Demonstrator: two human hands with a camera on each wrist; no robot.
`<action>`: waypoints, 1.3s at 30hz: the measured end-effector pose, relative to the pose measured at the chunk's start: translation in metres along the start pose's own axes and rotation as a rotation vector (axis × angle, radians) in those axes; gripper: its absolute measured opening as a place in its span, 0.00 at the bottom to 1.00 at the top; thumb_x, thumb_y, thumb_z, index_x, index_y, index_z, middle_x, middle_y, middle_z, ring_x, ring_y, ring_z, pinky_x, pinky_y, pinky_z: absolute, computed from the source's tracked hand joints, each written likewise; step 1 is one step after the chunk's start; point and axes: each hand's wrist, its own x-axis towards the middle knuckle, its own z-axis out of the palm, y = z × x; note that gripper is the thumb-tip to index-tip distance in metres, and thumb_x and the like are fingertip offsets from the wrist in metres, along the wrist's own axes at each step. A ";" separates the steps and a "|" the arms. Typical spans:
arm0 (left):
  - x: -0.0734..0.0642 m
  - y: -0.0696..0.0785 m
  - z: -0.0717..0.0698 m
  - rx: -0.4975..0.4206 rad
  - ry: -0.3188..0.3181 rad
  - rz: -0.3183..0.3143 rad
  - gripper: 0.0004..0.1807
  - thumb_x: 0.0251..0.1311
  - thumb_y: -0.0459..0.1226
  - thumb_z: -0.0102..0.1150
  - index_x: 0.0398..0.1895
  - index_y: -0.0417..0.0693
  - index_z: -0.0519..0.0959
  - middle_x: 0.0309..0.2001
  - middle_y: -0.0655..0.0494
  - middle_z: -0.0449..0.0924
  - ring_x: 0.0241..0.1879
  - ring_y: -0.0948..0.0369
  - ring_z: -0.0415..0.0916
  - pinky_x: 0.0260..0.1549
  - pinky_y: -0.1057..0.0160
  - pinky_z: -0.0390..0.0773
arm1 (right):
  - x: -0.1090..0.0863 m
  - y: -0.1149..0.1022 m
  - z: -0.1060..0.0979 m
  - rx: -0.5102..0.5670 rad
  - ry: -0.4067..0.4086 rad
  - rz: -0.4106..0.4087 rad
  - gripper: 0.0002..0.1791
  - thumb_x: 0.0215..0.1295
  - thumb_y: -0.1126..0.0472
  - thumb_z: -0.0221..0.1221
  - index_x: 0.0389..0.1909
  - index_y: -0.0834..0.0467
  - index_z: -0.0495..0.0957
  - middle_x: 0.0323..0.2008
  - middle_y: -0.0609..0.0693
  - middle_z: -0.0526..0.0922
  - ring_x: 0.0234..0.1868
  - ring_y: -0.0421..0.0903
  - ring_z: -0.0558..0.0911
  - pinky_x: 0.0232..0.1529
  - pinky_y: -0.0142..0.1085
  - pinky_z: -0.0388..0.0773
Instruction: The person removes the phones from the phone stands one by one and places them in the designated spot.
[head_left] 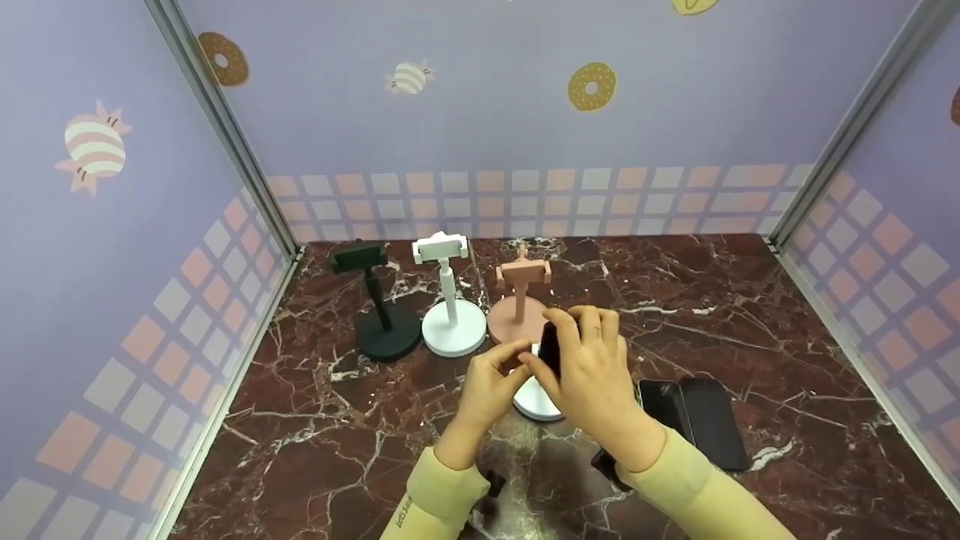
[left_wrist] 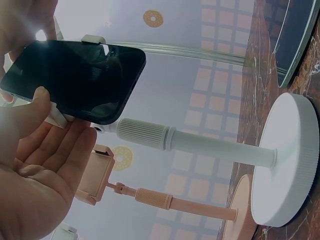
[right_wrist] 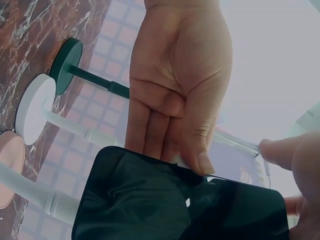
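Observation:
A black smartphone (left_wrist: 85,75) is between the clamp arms of a white phone stand (left_wrist: 220,150), whose round base (head_left: 536,401) is on the table. My right hand (head_left: 596,367) grips the phone at one end, thumb and fingers on opposite sides. My left hand (head_left: 487,386) pinches the white clamp (left_wrist: 57,117) at the phone's edge, with the thumb (right_wrist: 204,162) along that edge and the fingers bent behind. Most of the clamp is hidden by the phone and hands. In the right wrist view, only part of the right hand appears, beyond the phone's far corner.
Black (head_left: 388,330), white (head_left: 454,328) and pink (head_left: 517,315) phone stands form a row behind my hands, their holders bare. Two dark phones (head_left: 664,405) (head_left: 716,424) lie side by side right of my right hand. Patterned panels (head_left: 480,112) enclose the marbled table (head_left: 337,450).

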 end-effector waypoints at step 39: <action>0.000 0.001 0.003 -0.043 0.011 0.028 0.13 0.61 0.28 0.69 0.47 0.30 0.84 0.44 0.37 0.88 0.44 0.52 0.87 0.46 0.59 0.88 | 0.009 -0.003 0.025 -0.145 0.222 0.038 0.17 0.60 0.56 0.69 0.40 0.59 0.73 0.38 0.59 0.72 0.42 0.61 0.67 0.26 0.47 0.66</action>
